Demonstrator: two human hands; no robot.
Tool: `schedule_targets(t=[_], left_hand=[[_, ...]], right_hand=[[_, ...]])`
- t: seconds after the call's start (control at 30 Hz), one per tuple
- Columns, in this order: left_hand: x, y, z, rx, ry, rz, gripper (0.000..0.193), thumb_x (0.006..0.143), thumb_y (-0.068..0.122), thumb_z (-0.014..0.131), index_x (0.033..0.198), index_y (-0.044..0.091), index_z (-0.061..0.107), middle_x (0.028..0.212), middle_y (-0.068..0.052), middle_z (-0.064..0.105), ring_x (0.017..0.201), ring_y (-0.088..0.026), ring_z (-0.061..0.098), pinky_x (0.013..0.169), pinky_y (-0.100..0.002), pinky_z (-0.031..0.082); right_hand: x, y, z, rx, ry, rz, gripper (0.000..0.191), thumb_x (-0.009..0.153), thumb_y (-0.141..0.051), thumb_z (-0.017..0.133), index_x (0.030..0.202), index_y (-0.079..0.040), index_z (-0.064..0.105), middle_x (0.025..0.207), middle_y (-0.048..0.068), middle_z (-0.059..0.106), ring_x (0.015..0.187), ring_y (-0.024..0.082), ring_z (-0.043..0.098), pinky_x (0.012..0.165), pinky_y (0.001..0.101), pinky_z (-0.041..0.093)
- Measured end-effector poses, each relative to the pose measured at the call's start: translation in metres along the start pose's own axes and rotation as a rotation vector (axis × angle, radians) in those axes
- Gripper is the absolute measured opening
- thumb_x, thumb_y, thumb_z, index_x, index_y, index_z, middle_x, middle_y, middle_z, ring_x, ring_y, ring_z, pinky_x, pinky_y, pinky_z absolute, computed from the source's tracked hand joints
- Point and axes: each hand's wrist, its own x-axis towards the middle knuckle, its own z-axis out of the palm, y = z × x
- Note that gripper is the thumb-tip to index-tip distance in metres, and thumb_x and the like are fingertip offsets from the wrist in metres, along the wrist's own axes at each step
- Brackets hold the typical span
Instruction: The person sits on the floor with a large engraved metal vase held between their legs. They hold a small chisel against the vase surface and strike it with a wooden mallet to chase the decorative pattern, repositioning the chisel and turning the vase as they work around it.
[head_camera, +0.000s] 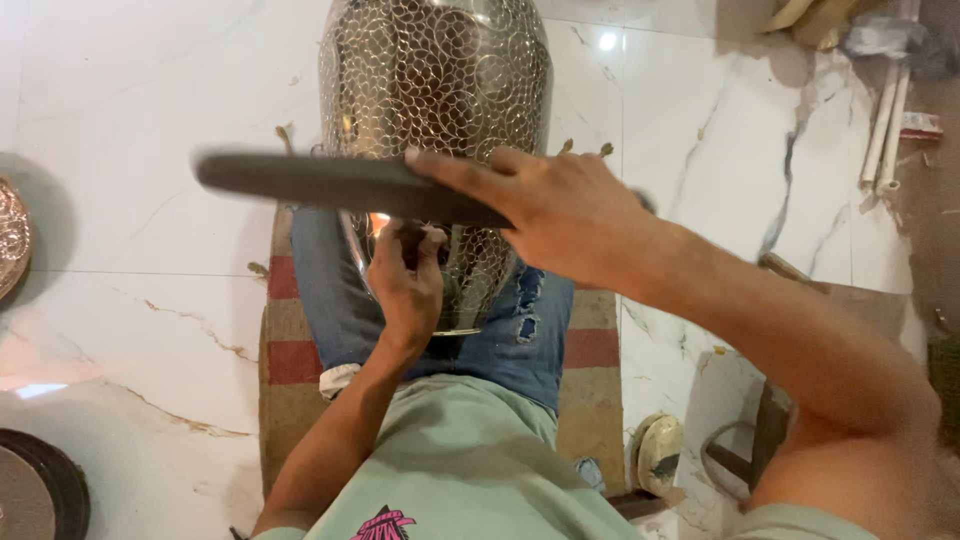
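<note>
While hands grip vase (435, 75), striped mat (590, 390) covers marble floor (150, 230).

small red-and-white packet (921, 125) on floor, far right, beside white rods (884, 130)

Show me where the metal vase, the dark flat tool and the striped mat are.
metal vase (435, 70), head view, on its patterned upper body.
dark flat tool (300, 180), head view, mid-blade left of the right hand.
striped mat (590, 350), head view, red stripe beside the knee.
</note>
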Motion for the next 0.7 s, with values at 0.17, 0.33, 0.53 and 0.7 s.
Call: schedule_targets(t=[0.17,0.33,0.53,0.7], left_hand=[[0.022,0.01,-0.009,-0.003,-0.176,0.08,0.027,0.1,-0.001,0.069,0.125,-0.002,0.061,0.099,-0.012,0.071,0.085,-0.017,0.07,0.076,-0.03,0.058],[0.05,0.02,-0.017,0.115,-0.522,0.045,0.022,0.098,0.005,0.069,0.12,0.002,0.065,0.09,-0.014,0.068,0.075,-0.022,0.068,0.067,-0.036,0.054],[0.082,0.022,-0.015,0.134,-0.84,0.265,0.031,0.095,0.012,0.071,0.124,0.001,0.064,0.101,-0.018,0.068,0.086,-0.035,0.069,0.074,-0.043,0.054],[0.104,0.018,-0.004,0.137,-1.143,0.359,0.035,0.094,0.015,0.072,0.125,0.001,0.065,0.103,-0.019,0.07,0.093,-0.039,0.07,0.081,-0.047,0.054]], right_hand=[[-0.015,0.024,0.016,-0.037,0.172,-0.004,0.1,0.078,-0.004,0.072,0.162,-0.031,0.024,0.105,0.014,0.067,0.077,0.035,0.07,0.062,0.0469,0.058],[-0.045,0.061,0.055,-0.051,0.175,0.197,0.088,0.088,-0.006,0.071,0.161,-0.033,0.029,0.098,0.012,0.07,0.077,0.03,0.073,0.062,0.0453,0.06],[-0.075,0.075,0.122,0.182,0.508,0.248,0.076,0.092,-0.013,0.075,0.157,-0.029,0.038,0.107,0.01,0.074,0.085,0.028,0.075,0.075,0.0407,0.062],[-0.084,0.053,0.176,0.856,0.707,0.6,0.079,0.09,-0.012,0.076,0.156,-0.025,0.034,0.086,0.01,0.07,0.076,0.029,0.074,0.067,0.0379,0.059]])
